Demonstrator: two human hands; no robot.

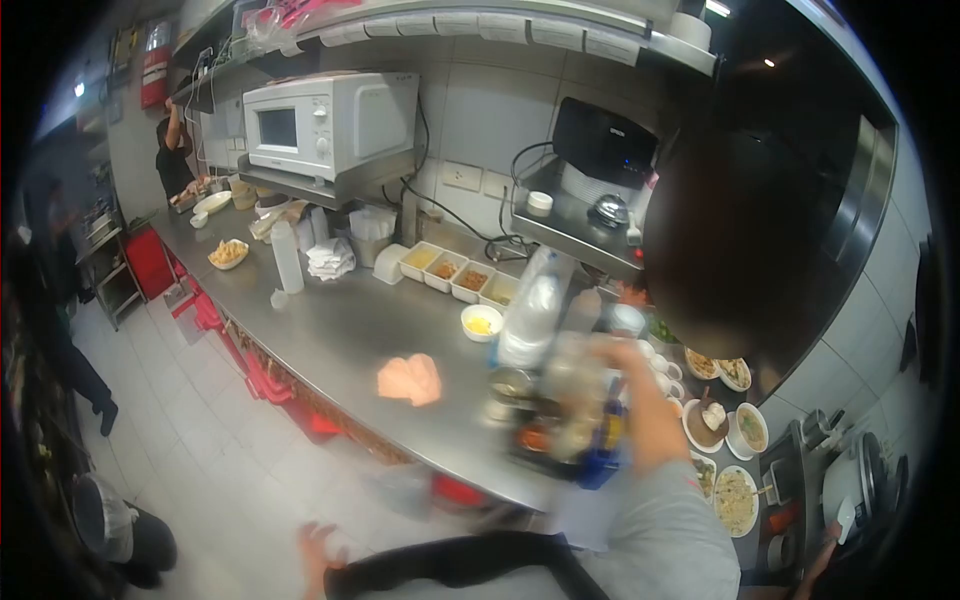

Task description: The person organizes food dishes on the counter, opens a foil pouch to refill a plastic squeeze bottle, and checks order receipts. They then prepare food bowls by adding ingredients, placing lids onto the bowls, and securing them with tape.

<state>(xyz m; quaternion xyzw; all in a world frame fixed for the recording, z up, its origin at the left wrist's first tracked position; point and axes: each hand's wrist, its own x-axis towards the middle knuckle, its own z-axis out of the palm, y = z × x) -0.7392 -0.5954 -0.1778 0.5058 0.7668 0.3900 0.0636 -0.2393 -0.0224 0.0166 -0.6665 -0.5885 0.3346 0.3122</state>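
My right hand [617, 365], in a grey sleeve, reaches over a cluster of jars and containers [540, 435] on the steel counter [340, 350]. Motion blur hides its fingers and anything they may hold. Low in the view, my left hand [322, 553] hangs off the counter's front side with fingers apart and nothing in them. A crumpled orange-pink cloth [409, 380] lies on the counter left of the jars. Behind the cluster stands a clear plastic-wrapped stack [530, 315], beside a white bowl with yellow food [482, 322].
A white microwave [330, 125] sits on a wall shelf. Condiment trays [455, 275] and a squeeze bottle [286, 258] line the counter's back. Several filled bowls [737, 500] are at right. A person [173, 150] stands far left; another's hand shows bottom right. Red stools are below the front edge.
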